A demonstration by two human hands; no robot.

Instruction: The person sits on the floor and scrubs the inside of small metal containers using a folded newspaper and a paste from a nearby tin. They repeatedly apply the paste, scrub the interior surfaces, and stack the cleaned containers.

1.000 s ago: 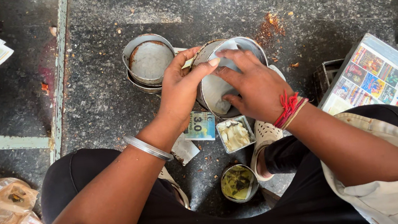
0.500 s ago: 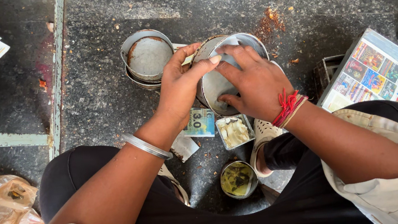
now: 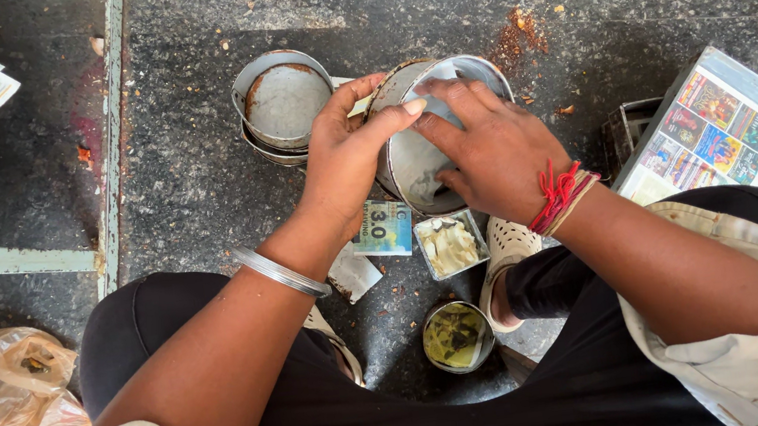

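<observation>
the left hand (image 3: pixel 348 154) gripped the rim of a round metal tin (image 3: pixel 433 139) tipped on its side on the dark stone floor (image 3: pixel 200 167), thumb over the edge. the right hand (image 3: pixel 497 150) reached inside, fingers pressed flat on the pale inner wall. to my eye the wiping would go best with the tin held steady and the fingers sweeping along the curve. just beside it stood another tin (image 3: pixel 284 104), nearer the knees a small tray of white pieces (image 3: pixel 448 245) and a cup of green paste (image 3: pixel 455 336).
</observation>
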